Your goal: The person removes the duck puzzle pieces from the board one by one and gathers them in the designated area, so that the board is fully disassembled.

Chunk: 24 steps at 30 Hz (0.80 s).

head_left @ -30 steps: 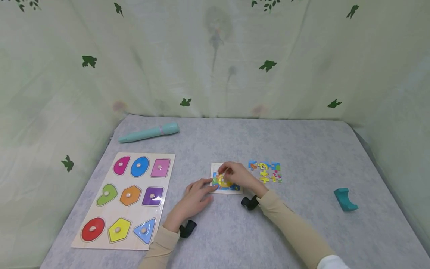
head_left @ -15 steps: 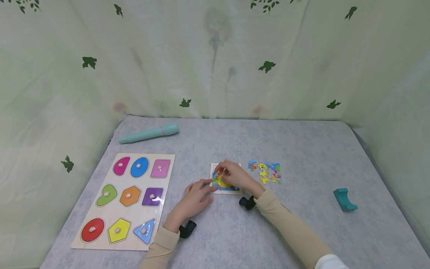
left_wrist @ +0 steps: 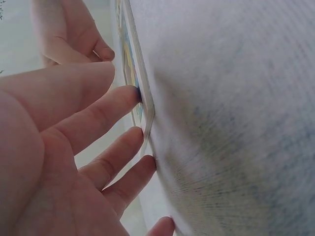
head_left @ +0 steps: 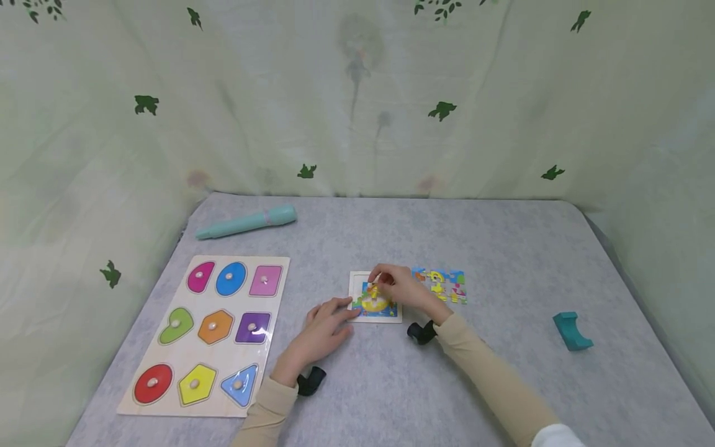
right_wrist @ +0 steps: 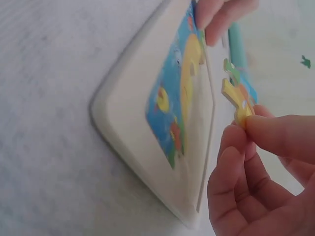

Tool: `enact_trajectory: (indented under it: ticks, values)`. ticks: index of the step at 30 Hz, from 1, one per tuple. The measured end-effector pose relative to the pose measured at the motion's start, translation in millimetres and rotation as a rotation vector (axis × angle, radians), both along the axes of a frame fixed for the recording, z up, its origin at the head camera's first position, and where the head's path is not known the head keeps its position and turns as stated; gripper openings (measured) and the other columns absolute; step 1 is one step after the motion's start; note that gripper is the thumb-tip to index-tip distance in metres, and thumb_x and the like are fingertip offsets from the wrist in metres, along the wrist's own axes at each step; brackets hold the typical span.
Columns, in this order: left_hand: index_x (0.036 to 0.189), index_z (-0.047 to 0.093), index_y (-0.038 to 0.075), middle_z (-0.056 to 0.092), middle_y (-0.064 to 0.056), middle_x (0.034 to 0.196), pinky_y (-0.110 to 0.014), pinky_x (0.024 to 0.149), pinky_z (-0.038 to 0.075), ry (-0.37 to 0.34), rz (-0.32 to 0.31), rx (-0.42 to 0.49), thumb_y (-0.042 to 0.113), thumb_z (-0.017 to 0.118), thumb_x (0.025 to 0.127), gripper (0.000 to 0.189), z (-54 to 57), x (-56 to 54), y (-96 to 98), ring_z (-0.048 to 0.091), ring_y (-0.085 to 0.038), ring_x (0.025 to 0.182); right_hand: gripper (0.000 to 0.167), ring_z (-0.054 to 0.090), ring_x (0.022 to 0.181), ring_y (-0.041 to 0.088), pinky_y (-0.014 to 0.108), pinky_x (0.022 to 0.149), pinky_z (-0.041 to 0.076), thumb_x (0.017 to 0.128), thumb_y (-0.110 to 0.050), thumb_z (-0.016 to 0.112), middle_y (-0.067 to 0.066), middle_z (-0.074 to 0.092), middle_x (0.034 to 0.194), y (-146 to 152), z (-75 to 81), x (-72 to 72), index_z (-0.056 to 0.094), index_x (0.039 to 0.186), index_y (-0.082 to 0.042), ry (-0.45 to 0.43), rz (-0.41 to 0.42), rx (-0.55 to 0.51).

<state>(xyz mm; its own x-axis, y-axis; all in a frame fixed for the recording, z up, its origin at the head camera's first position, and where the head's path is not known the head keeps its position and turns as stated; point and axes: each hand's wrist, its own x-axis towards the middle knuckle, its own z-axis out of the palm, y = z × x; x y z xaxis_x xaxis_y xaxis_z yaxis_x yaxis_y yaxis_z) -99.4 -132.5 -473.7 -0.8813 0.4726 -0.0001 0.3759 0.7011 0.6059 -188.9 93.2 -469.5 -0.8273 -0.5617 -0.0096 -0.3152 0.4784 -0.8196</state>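
A small jigsaw tray point(head_left: 353, 282) with a pale wooden border lies mid-table, its picture partly filled in blue and yellow. My right hand point(head_left: 406, 287) is above the tray's upper right part. Between thumb and fingers it pinches a jigsaw piece point(right_wrist: 241, 102) in yellow, green, orange and blue, tilted over the tray in the right wrist view. At the tray's lower left, my left hand point(head_left: 326, 326) rests with fingers extended, the fingertips point(left_wrist: 133, 93) at the border. Loose jigsaw pieces point(head_left: 457, 285) lie right of the tray, partly hidden by my right hand.
To the left lies a large board point(head_left: 218, 347) of knobbed coloured shapes, close to my left forearm. A pale teal pen-shaped object point(head_left: 248, 222) is at the back left. A teal arched block point(head_left: 572, 331) stands at the right. Fabric curtains point(head_left: 357, 124) surround the table.
My right hand first shifts slightly left over the tray, then back to the right with the jigsaw piece, uncovering more of the picture. My left hand stays put.
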Motion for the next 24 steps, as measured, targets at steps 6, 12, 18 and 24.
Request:
enact_trajectory:
  ticks: [6, 12, 18, 24]
  values:
    - [0.128, 0.061, 0.007, 0.043, -0.015, 0.141, -0.061, 0.105, 0.014, -0.007, 0.005, 0.005, 0.016, 0.059, 0.095, 0.035, -0.3, 0.3, 0.1, 0.035, -0.033, 0.132, 0.015, 0.050, 0.073, 0.019, 0.029, 0.064, 0.044, 0.092, -0.001, 0.057, 0.004, 0.058, 0.084, 19.8, 7.0, -0.1, 0.065, 0.102, -0.009, -0.060, -0.106, -0.010]
    - [0.128, 0.062, 0.007, 0.044, -0.015, 0.141, -0.061, 0.104, 0.015, 0.003, 0.013, 0.010, 0.015, 0.059, 0.094, 0.035, -1.8, 0.9, -0.2, 0.036, -0.033, 0.132, 0.015, 0.052, 0.072, 0.019, 0.029, 0.064, 0.045, 0.089, 0.002, 0.058, 0.006, 0.060, 0.084, 53.7, 4.2, 0.6, 0.065, 0.100, -0.006, -0.046, -0.146, -0.018]
    - [0.128, 0.062, 0.006, 0.044, -0.015, 0.140, -0.062, 0.104, 0.015, 0.007, 0.013, 0.015, 0.014, 0.059, 0.094, 0.035, -2.2, 0.7, 0.1, 0.036, -0.034, 0.131, 0.013, 0.054, 0.084, 0.021, 0.033, 0.075, 0.045, 0.090, 0.002, 0.059, 0.009, 0.064, 0.098, 80.3, 1.5, 5.2, 0.067, 0.098, -0.002, -0.010, -0.138, -0.001]
    - [0.127, 0.062, 0.004, 0.045, -0.016, 0.139, -0.062, 0.103, 0.015, 0.020, 0.016, 0.014, 0.012, 0.060, 0.094, 0.034, -3.7, 0.1, 0.8, 0.036, -0.036, 0.130, 0.014, 0.051, 0.082, 0.021, 0.033, 0.071, 0.044, 0.091, 0.001, 0.057, 0.006, 0.062, 0.094, 86.5, -0.8, 10.8, 0.067, 0.098, -0.005, -0.028, -0.139, 0.058]
